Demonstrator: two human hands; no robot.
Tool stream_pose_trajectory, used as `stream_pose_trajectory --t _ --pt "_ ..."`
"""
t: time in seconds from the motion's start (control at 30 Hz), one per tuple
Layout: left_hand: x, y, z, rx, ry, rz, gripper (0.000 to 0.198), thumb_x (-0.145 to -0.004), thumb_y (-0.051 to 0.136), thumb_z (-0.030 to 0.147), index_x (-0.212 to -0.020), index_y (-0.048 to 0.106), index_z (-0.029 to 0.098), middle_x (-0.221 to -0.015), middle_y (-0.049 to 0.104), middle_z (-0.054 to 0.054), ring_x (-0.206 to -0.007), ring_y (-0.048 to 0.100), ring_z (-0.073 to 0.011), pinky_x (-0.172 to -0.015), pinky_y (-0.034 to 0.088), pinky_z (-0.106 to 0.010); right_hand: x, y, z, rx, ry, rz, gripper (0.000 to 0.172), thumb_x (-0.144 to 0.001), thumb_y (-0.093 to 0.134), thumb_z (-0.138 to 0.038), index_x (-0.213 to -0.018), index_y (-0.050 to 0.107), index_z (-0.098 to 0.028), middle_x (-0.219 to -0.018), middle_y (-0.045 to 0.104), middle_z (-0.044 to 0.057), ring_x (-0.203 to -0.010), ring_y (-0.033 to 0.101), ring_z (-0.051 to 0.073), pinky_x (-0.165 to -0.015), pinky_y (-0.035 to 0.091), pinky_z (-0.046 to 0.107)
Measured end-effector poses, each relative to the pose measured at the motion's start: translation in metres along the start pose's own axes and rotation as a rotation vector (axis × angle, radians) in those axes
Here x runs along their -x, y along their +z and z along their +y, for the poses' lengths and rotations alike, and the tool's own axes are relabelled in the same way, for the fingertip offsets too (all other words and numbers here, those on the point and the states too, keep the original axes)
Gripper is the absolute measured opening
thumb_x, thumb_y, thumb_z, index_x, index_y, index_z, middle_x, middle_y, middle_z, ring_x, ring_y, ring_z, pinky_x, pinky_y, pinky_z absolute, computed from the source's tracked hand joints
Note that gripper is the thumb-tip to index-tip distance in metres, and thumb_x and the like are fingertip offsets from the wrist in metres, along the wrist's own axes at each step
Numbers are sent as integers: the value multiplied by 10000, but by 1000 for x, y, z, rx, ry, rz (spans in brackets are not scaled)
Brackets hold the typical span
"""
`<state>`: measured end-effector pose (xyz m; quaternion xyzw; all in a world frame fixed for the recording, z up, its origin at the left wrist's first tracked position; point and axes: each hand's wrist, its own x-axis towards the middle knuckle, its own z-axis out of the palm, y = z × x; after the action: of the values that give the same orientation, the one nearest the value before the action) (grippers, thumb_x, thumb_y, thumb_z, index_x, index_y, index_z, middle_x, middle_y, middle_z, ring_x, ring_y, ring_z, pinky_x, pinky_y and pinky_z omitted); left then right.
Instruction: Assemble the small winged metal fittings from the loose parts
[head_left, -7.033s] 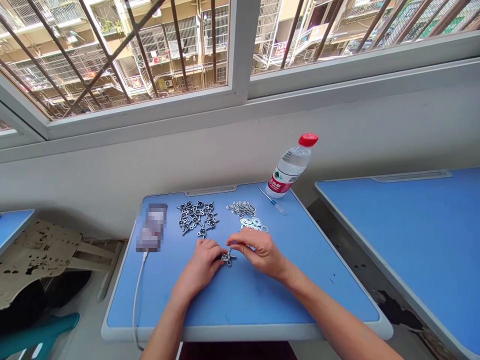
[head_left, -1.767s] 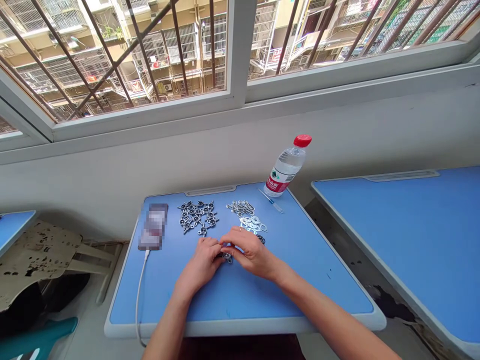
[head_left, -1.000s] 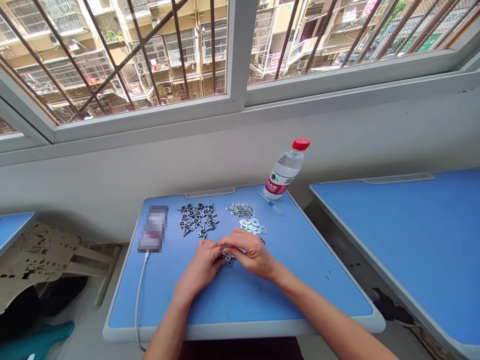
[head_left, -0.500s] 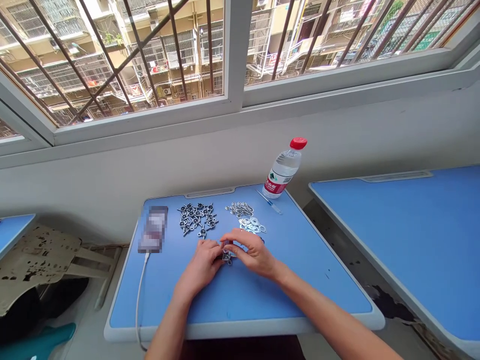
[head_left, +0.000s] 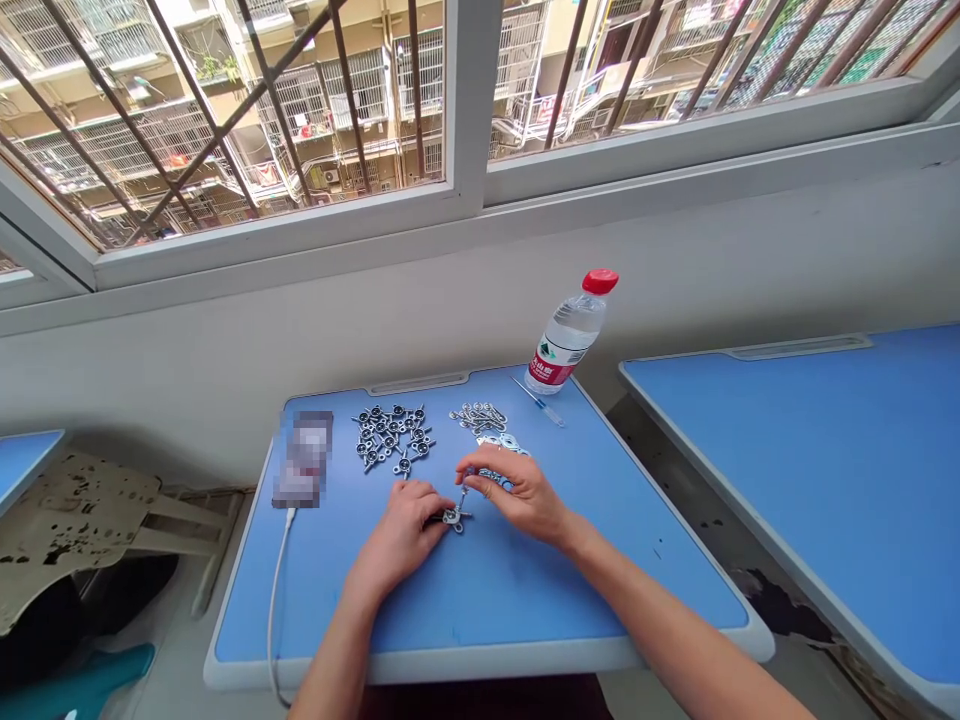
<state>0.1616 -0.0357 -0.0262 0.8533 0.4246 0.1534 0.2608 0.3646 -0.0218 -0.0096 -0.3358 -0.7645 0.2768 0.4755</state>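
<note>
My left hand (head_left: 401,528) rests on the blue desk with its fingers closed on a small metal fitting (head_left: 452,518) that has thin arms and a ring. In my right hand (head_left: 521,492), thumb and fingers pinch the top of a small screwdriver (head_left: 463,496). Its thin shaft slants down to the fitting; whether the tip sits in a screw is too small to tell. Beyond the left hand lies a group of similar dark-centred metal fittings (head_left: 390,428). Flat silver plates (head_left: 511,441) are partly hidden behind the right hand, with a pile of small metal links (head_left: 480,416) just past them.
A phone (head_left: 304,460) with a white cable (head_left: 279,590) lies on the desk's left side. At the back right stands a water bottle (head_left: 566,340) with a red cap, beside a slim pen-like tool (head_left: 538,402). Another blue desk (head_left: 810,450) is to the right, under a barred window.
My right hand has lifted slightly and shifted right, so the screwdriver shaft now shows above the fitting. The left hand stays on the fitting. The view has shifted a little.
</note>
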Motion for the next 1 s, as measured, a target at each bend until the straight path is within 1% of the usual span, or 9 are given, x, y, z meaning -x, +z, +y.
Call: stream_pose_trajectory --t 0.17,0.33,0.5,0.6,0.77,0.83,1.0 --pt "-1 -1 1 4 -1 8 232 -878 564 84 -1023 675 227 -911 656 -21 -910 573 -192 -865 389 -345 -1 2 -1 9 -28 -25 141 -944 507 -203 -920 645 -196 -792 702 40 -722 606 166 -694 499 311" --pt "-1 -2 3 8 -9 11 250 -862 564 67 -1020 676 226 -911 656 -19 -901 576 -191 -870 381 -349 0 1 -1 19 -93 -69 158 -958 481 -200 -934 637 -195 -797 705 47 -727 609 167 -686 505 310" --pt "0 -2 5 3 -12 17 275 -852 544 58 -1024 675 228 -906 654 -16 -909 570 -193 -871 384 -351 0 2 0 56 -83 -67 170 -967 474 -211 -940 639 -188 -793 704 52 -723 609 169 -689 505 317" --pt "1 -2 6 -9 -14 26 286 -840 532 57 -1027 667 228 -922 655 -24 -910 568 -198 -874 385 -357 0 3 0 61 -102 -64 166 -966 477 -208 -949 640 -189 -790 702 52 -718 608 171 -677 503 315" --pt "1 1 8 -75 5 56 328 -795 508 35 -1022 641 231 -965 640 -31 -937 555 -205 -871 383 -357 0 4 -1 52 -116 -89 182 -969 458 -190 -994 638 -197 -823 705 56 -745 615 177 -683 512 319" --pt "1 1 10 -102 10 62 304 -798 520 65 -1024 632 234 -965 634 -32 -936 552 -208 -866 384 -361 0 3 -1 62 -105 -90 188 -972 454 -197 -1012 638 -198 -834 708 62 -758 626 182 -695 520 328" --pt "1 0 10 -109 6 59 151 -853 619 210 -1001 618 240 -966 627 -21 -919 550 -207 -867 386 -371 2 3 3 61 -82 -54 168 -965 492 -217 -1035 643 -196 -833 719 61 -754 648 180 -697 532 322"
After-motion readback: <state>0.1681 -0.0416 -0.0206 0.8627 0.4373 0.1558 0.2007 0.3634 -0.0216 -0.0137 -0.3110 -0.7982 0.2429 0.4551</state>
